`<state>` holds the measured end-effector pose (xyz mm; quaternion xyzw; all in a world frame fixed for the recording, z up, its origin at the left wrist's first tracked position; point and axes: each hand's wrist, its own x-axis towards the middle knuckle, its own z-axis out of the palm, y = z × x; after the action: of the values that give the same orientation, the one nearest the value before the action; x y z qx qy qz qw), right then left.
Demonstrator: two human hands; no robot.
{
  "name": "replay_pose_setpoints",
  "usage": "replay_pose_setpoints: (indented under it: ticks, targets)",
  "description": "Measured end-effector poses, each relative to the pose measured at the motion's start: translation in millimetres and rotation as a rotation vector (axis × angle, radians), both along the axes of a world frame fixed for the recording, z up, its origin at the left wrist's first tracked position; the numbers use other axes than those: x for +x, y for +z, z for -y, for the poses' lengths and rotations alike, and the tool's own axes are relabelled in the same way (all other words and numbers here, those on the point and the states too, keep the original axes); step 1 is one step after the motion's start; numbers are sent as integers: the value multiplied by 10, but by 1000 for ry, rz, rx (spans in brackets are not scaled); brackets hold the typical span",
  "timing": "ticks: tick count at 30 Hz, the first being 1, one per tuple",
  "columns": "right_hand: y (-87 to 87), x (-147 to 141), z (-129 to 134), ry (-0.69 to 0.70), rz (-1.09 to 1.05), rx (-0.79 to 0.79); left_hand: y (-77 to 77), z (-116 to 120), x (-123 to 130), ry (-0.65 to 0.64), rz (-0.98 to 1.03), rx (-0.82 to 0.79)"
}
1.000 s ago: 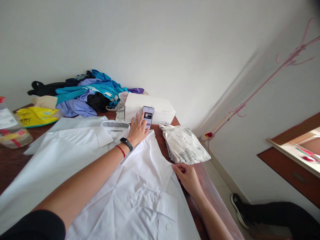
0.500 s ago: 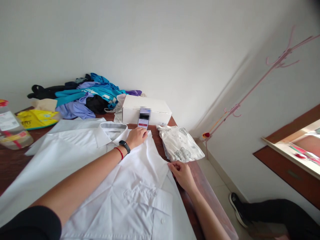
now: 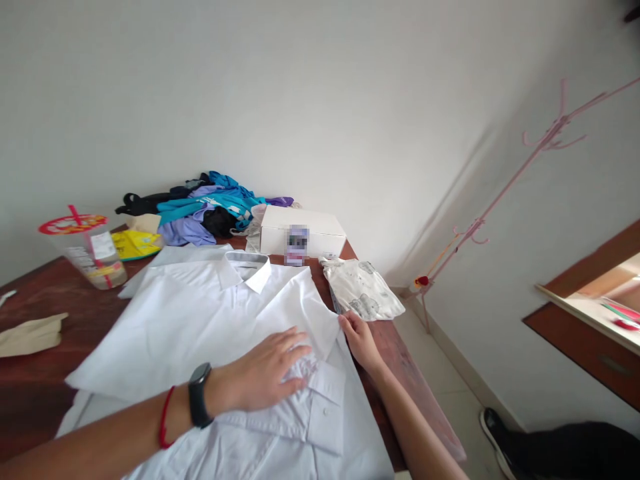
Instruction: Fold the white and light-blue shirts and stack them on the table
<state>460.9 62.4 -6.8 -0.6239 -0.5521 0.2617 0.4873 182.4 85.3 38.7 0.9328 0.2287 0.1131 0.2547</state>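
A white shirt (image 3: pixel 190 307) lies on the dark wooden table (image 3: pixel 30 393), its collar toward the wall and a buttoned cuff folded over its front. My left hand (image 3: pixel 265 370), with a black band and red string at the wrist, rests on the shirt beside the cuff, fingers spread. At the shirt's right edge, my right hand (image 3: pixel 361 340) pinches the white fabric between thumb and fingers. Just beyond it is a folded patterned white cloth (image 3: pixel 361 290).
Against the wall stand a white box (image 3: pixel 313 225), a phone (image 3: pixel 297 248) and a heap of clothes (image 3: pixel 200 203). A plastic cup (image 3: pixel 93 250) and yellow packet (image 3: pixel 135 243) are at the left. A pink coat rack (image 3: pixel 500 190) and a person's black-clad leg (image 3: pixel 565 448) are at the right.
My left hand has come back from the phone area down onto the shirt and spread its fingers. My right hand keeps its pinch at the shirt edge. The view has shifted left.
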Motion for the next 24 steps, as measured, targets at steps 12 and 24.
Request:
replay_pose_setpoints:
  ticks: [12, 24]
  targets:
    - [577, -634, -98, 46, -177, 85, -295, 509, -324, -24, -70, -30]
    - [699, -1655, -202, 242, 190, 5, 102, 340, -711, 417, 751, -1555]
